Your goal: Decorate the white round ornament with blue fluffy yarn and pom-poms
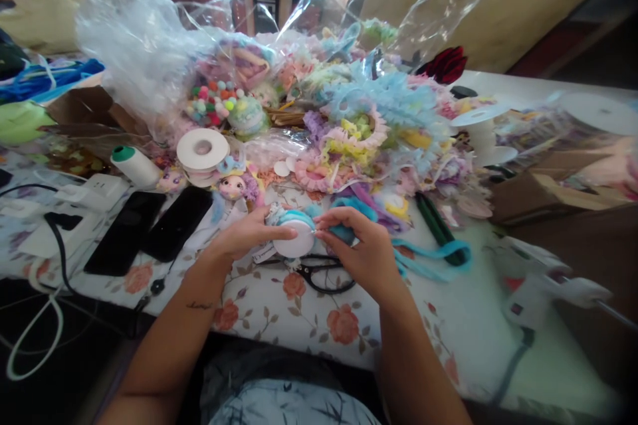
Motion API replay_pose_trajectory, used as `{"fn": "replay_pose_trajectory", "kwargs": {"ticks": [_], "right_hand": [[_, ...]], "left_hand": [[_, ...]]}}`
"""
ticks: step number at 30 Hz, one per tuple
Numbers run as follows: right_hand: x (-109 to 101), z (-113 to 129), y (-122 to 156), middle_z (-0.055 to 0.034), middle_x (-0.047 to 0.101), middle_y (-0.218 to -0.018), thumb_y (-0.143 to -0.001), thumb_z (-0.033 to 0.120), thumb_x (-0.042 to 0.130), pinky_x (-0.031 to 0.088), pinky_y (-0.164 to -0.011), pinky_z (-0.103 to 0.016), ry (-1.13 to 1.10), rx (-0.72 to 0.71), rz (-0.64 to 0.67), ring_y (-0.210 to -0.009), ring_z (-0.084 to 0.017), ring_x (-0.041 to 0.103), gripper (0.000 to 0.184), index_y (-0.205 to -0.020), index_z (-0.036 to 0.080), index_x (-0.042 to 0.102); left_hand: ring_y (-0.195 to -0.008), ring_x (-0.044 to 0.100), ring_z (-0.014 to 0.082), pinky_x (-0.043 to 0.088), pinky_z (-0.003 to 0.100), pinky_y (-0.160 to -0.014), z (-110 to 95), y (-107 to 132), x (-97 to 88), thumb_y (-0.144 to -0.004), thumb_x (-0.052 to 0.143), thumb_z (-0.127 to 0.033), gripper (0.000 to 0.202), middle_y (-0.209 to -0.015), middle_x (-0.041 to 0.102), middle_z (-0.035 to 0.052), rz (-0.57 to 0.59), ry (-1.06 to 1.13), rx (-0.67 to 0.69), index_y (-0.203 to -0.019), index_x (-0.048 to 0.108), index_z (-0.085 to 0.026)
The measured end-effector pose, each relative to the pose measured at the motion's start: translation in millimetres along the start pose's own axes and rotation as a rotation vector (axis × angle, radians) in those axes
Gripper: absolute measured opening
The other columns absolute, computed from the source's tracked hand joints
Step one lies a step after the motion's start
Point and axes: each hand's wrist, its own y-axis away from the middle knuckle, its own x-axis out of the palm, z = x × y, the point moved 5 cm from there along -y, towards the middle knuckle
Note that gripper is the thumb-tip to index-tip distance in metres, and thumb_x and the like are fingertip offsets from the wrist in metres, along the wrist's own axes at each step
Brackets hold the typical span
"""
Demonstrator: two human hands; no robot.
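Observation:
My left hand (252, 234) grips a round white disc (295, 239) with light-blue trim (294, 215) along its upper edge, the thumb lying across its face. At the disc's right edge, the thumb and fingertips of my right hand (356, 242) are pinched together; what lies between them is too small to make out. Black-handled scissors (329, 289) rest on the table just below the disc. A blue fuzzy strip (433, 272) trails over the table to the right of my right hand.
A heap of pastel ruffles (369, 106) and clear plastic (139, 40) fills the back. Two dark phones (124, 232), a thread cone (133, 166) and a ribbon spool (202, 149) lie left. At right are a glue gun (543, 285) and a cardboard box (548, 186).

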Motion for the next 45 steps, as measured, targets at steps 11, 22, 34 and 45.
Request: {"fn": "replay_pose_trajectory", "kwargs": {"ticks": [11,22,34,45], "right_hand": [[8.6,-10.1,2.1,0.0034,0.065,-0.079,-0.085,0.020,0.069,0.055,-0.083,-0.028,-0.165,0.149,0.037,-0.094,-0.019,0.073,0.021,-0.101,0.025,0.058],[12.7,-14.1,3.4,0.0018,0.065,-0.078,-0.085,0.022,0.069,0.055,-0.080,-0.030,-0.191,0.171,-0.025,-0.089,-0.020,0.074,0.020,-0.101,0.024,0.059],[16.7,-14.7,3.4,0.0023,0.065,-0.079,-0.085,0.020,0.069,0.055,-0.082,-0.030,-0.161,0.147,-0.041,-0.089,-0.020,0.073,0.020,-0.102,0.024,0.060],[16.3,-15.3,4.1,0.0015,0.065,-0.079,-0.084,0.022,0.068,0.056,-0.081,-0.032,-0.138,0.127,-0.048,-0.088,-0.021,0.073,0.020,-0.103,0.025,0.062]], "left_hand": [[-0.103,0.063,0.0253,0.051,0.033,-0.084,-4.1,0.5,5.4,-0.071,0.079,-0.043,0.049,-0.109,0.069,0.0047,0.029,-0.003,0.038,-0.112,0.065,-0.021],[-0.085,0.063,0.0183,0.049,0.030,-0.075,-13.6,-0.9,10.7,-0.061,0.086,-0.037,0.060,-0.093,0.067,0.0005,0.013,-0.034,0.116,-0.112,0.060,-0.022],[-0.086,0.063,0.0198,0.048,0.031,-0.078,-11.7,-5.3,10.4,-0.058,0.088,-0.044,0.066,-0.090,0.066,0.0020,-0.045,-0.155,0.146,-0.111,0.057,-0.019],[-0.087,0.065,0.0219,0.050,0.032,-0.078,-15.6,-2.8,10.5,-0.064,0.082,-0.047,0.055,-0.091,0.068,0.0020,-0.086,-0.204,0.176,-0.106,0.061,-0.019]]}}
